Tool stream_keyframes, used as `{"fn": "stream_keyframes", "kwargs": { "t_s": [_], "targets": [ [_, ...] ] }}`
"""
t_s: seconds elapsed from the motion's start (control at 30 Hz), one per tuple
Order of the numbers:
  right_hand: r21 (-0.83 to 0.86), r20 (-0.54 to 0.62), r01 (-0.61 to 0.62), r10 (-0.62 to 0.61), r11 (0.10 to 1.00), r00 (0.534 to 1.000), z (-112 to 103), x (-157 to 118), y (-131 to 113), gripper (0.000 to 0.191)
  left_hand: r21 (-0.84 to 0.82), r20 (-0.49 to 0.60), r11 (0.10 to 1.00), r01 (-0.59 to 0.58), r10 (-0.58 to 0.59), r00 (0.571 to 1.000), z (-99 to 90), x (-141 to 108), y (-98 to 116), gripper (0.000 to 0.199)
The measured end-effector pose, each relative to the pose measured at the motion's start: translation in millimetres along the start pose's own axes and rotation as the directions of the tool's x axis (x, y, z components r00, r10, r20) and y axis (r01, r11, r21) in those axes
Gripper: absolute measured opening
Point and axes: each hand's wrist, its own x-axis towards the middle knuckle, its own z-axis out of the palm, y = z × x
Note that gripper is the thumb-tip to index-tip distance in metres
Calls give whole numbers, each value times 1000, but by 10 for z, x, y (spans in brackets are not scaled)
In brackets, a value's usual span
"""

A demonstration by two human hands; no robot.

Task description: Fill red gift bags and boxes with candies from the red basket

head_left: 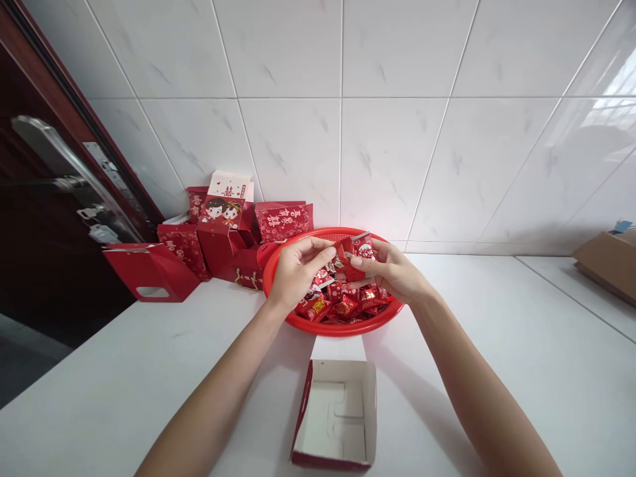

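Both of my hands are over a red plastic basket (330, 329) heaped with wrapped candies (342, 306). My left hand (291, 271) pinches a red candy packet (342, 252) between thumb and fingers. My right hand (400, 271) has its thumb and fingers closed on another red candy packet (365, 246) with white lettering, right beside the first. Whether the two packets touch is hard to tell. Nearer to me, between my forearms, stands an open box (370, 411), red outside and white inside, its folded bottom flaps showing.
Several red gift boxes (283, 222) with gold and white print stand and lean at the back left, against the tiled wall (293, 146). A door with a metal handle (74, 165) is on the left. A brown cardboard box (609, 265) lies at the right edge.
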Motion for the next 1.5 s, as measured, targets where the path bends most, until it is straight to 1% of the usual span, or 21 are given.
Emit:
{"fn": "stream_keyframes", "kwargs": {
  "t_s": [0.1, 0.2, 0.33, 0.43, 0.53, 0.63, 0.87, 1.0, 1.1, 1.13, 1.2, 1.27, 1.33, 1.43, 1.47, 1.5],
  "targets": [
    [-44, -35, 35, -36, 998, 999, -6, 4, 25, 42, -29, -17, 1000, 10, -11, 1000, -4, 7, -12, 39],
    [-39, -72, 40, -43, 998, 996, 12, 8, 38, 39, -32, -40, 999, -2, 0, 999, 0, 8, -22, 38],
    [2, -38, 11, -11, 1000, 999, 48, 12, 40, 39, 2, -69, 999, -43, 43, 997, 9, 3, -34, 37],
    [2, -37, 33, -33, 999, 999, 65, 23, 59, 44, 32, -84, 997, -69, 71, 994, 24, -8, -47, 36],
    [-32, -90, 48, -51, 998, 995, 76, 34, 91, 43, 45, -93, 996, -81, 85, 992, 61, -33, -60, 32],
    [-53, -146, 36, -44, 998, 988, 82, 38, 109, 42, 35, -93, 997, -70, 73, 993, 100, -57, -74, 30],
    [-77, -171, 40, -53, 996, 984, 40, 45, 120, 44, -34, -27, 999, 28, -29, 999, 90, -28, -128, 35],
    [-69, -201, 30, -43, 997, 979, 3, 65, 139, 45, -17, 17, 997, 73, -72, 997, 72, 15, -159, 40],
    [-34, -271, 29, -37, 999, 962, -41, 89, 149, 47, 29, 98, 997, 71, -73, 993, 47, 47, -207, 41],
    [-12, -308, 32, -34, 999, 951, -61, 98, 153, 47, 75, 142, 995, 65, -76, 987, 33, 55, -230, 40],
    [43, -390, 42, -22, 998, 921, -107, 121, 168, 45, 239, 243, 971, 21, -81, 967, 1, 59, -283, 36],
    [100, -460, 59, -6, 993, 888, -152, 145, 192, 43, 438, 340, 896, -71, -91, 936, -28, 47, -334, 34],
    [133, -505, 79, -1, 988, 863, -190, 167, 221, 40, 586, 427, 794, -162, -132, 895, -45, 23, -370, 41],
    [132, -520, 87, -5, 987, 854, -220, 187, 255, 37, 678, 549, 689, -256, -242, 800, -45, -12, -378, 59],
    [131, -516, 84, -5, 988, 857, -222, 189, 261, 37, 695, 567, 663, -278, -267, 779, -39, -19, -370, 63],
    [132, -509, 81, -2, 988, 860, -221, 190, 264, 37, 712, 570, 639, -291, -284, 771, -33, -23, -360, 67]
  ]
}}
